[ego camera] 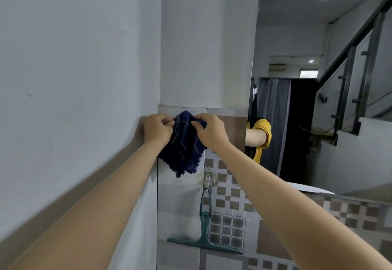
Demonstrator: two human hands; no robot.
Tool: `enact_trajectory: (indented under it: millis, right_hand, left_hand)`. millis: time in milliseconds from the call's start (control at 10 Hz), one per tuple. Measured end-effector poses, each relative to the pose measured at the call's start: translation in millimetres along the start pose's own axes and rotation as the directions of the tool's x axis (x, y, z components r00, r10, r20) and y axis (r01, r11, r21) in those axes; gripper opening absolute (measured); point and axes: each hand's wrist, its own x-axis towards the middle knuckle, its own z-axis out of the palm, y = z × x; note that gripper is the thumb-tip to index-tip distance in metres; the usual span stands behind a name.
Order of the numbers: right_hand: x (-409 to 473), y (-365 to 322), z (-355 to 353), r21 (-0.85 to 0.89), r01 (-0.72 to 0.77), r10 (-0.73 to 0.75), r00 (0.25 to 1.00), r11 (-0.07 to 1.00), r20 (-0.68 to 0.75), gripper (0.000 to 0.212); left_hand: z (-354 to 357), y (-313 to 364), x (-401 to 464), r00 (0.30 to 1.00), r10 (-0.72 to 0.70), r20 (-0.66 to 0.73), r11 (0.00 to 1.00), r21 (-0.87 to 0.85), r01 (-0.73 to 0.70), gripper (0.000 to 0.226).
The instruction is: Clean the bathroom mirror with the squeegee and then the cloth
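A dark blue checked cloth [182,149] hangs against the tiled wall near the corner. My left hand [157,128] pinches its upper left edge and my right hand [210,130] pinches its upper right edge, both at the top of the tiles. Below the cloth a green squeegee [204,233] hangs by its loop handle from a clear wall hook [208,179], blade down. The mirror [318,100] fills the right side of the view and reflects a yellow sleeve and an arm.
A plain white wall runs along the left and meets the tiled wall [229,202] at the corner. The mirror reflects a staircase railing, a grey curtain and ceiling lights. A white basin rim [307,188] shows under the mirror.
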Motion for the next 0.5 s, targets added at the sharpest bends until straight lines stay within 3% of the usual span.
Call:
enact_trajectory:
  millis: [200, 400, 500]
  right_hand:
    - [-14.1, 5.0, 9.0, -0.026, -0.099, 0.099, 0.995, 0.995, -0.031, 0.034]
    - [-45.4, 0.3, -16.7, -0.081, -0.147, 0.14, 0.987, 0.986, -0.083, 0.047]
    - [-64.6, -4.5, -41.3, 0.057, -0.134, 0.143, 0.964, 0.989, -0.223, 0.047]
  left_hand:
    - [-11.2, 0.7, -19.0, 0.994, -0.083, 0.075, 0.996, -0.032, 0.086, 0.033]
    - [-14.3, 5.3, -53.0, 0.989, -0.128, 0.076, 0.983, 0.14, 0.116, 0.036]
    - [-9.3, 7.8, -76.9, 0.994, -0.109, 0.015, 0.989, 0.105, 0.107, 0.041]
